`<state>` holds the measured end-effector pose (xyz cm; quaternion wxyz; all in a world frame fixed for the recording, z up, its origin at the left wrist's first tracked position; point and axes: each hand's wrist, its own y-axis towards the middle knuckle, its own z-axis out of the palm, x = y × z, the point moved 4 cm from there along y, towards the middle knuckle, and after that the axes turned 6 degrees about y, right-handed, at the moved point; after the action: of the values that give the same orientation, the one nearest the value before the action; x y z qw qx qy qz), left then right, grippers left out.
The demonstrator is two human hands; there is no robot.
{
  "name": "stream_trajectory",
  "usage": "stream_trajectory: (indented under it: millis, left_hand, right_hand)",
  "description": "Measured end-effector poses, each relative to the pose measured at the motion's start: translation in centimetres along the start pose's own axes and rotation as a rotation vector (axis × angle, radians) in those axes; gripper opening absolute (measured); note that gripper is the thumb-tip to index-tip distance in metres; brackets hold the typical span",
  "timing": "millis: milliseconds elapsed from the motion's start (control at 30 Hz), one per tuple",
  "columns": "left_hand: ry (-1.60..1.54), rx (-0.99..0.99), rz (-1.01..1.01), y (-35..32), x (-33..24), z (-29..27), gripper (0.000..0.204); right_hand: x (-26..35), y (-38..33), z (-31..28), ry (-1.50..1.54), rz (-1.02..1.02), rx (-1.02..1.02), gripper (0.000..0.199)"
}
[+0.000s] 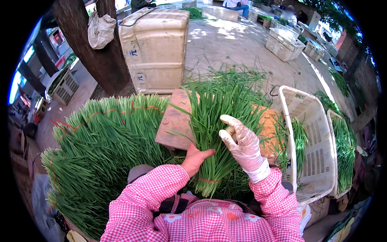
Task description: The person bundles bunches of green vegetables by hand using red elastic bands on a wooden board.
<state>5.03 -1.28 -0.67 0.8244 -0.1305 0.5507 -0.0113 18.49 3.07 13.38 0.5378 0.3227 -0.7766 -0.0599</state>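
A loose-topped bundle of garlic chives (219, 117) lies in front of me, its leaves fanning away over a wooden board (176, 121). A red band (209, 180) circles it near the pale cut ends, close to my body. My bare left hand (196, 158) is wrapped around the bundle from the left, with the thumb across the stems; its other fingers are mostly hidden. On the right, my right hand (242, 143) wears a whitish glove. Its thumb and forefinger are apart, the other fingers partly curled, and nothing shows between them. It hovers over the right side of the leaves.
Many red-banded chive bundles (109, 129) stand packed at my left. To the right is a white plastic crate (318, 157) with some chives inside. Beyond the board, a large upended crate (155, 52) stands beside a tree trunk (90, 48). Loose leaves litter the ground; people sit farther off.
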Motion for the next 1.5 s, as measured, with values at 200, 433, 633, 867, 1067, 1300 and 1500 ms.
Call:
stream_trajectory:
  millis: [200, 433, 633, 867, 1067, 1300, 1500]
  left_hand:
    - [0.059, 0.022, 0.039, -0.4, 0.4, 0.5, 0.047]
    - [0.002, 0.003, -0.018, -0.4, 0.6, -0.8, 0.05]
    - [-0.015, 0.023, -0.014, -0.1, -0.2, -0.7, 0.053]
    - [0.004, 0.065, -0.047, -0.2, 0.2, -0.2, 0.052]
    - [0.03, 0.062, 0.011, -0.7, -0.3, 0.3, 0.045]
    - [-0.01, 0.019, 0.016, -0.1, -0.2, -0.5, 0.05]
    - [-0.012, 0.031, 0.007, -0.4, -0.3, -0.1, 0.049]
  right_hand:
    - [-2.0, -0.1, 0.8, -0.199, -0.133, -0.04, 0.015]
    - [-0.7, 1.1, -2.1, 1.239, 0.294, -0.071, 0.028]
    - [0.0, 0.6, -7.1, 0.419, 0.302, 0.245, 0.022]
    - [-1.8, 1.4, -5.4, -0.448, -0.219, -0.173, 0.021]
    - [-6.3, 1.2, -6.7, 0.289, 0.17, -0.225, 0.017]
    - [-3.0, 0.5, -6.0, 0.434, 0.245, 0.017, 0.014]
    - [-0.7, 0.3, -2.0, -0.47, -0.191, 0.058, 0.027]
